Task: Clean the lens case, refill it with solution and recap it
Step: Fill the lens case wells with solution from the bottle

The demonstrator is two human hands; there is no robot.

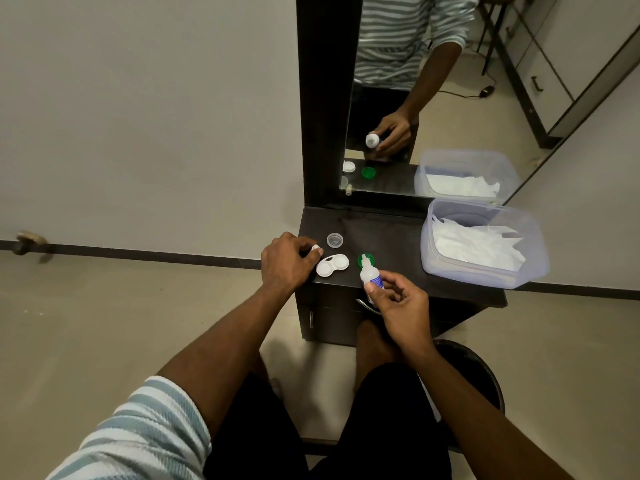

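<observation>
Seated person at a dark dresser top below a mirror. White two-well lens case lies uncapped near the front left edge of the top. Left hand rests at the left corner just beside the case, fingers curled, pinching a small white cap at the fingertips. Right hand grips a small white solution bottle between thumb and curled fingers, bottle tilted with its nozzle toward the far side, over the front edge. Green cap lies on the top just behind the bottle tip. Clear round cap lies behind the case. Translucent plastic tub holding white tissues stands at the right end.
</observation>
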